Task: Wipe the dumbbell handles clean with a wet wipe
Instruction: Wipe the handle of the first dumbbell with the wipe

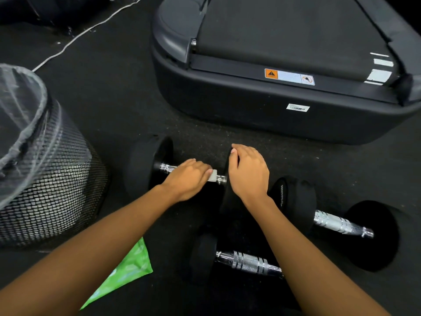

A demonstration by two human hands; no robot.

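Observation:
Three black dumbbells with chrome handles lie on the dark floor. On the far dumbbell (148, 165), my left hand (189, 179) is wrapped round the chrome handle with a white wet wipe (213, 175) peeking out by my fingers. My right hand (248, 172) grips the top of that dumbbell's right weight head. A second dumbbell (341, 224) lies to the right, and a third dumbbell (246, 262) lies nearest me, partly hidden under my right forearm.
A mesh waste bin (52, 179) with a clear liner stands at the left. A green wet wipe packet (127, 272) lies on the floor under my left forearm. The end of a treadmill (273, 99) fills the back right. A white cable (75, 39) runs across the floor.

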